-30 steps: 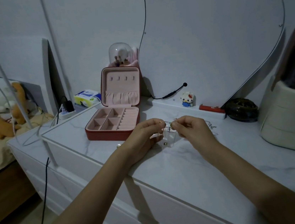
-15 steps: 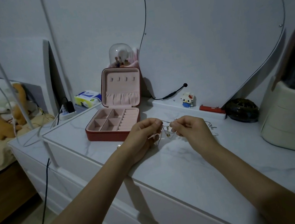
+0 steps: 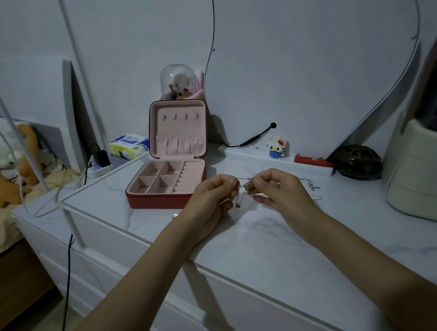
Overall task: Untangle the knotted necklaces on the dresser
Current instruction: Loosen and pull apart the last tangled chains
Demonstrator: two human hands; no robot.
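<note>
Tangled necklaces (image 3: 244, 189) held just above the marble dresser top (image 3: 262, 242), pinched from one side by left hand (image 3: 210, 199) and from the other by right hand (image 3: 278, 189), fingers curled round the chain; small pendant dangling between. More chain trailing on the top at right. Behind: open pink jewelry box (image 3: 170, 171), block figure (image 3: 276, 146), dark round object (image 3: 356, 162). No legible writing.
</note>
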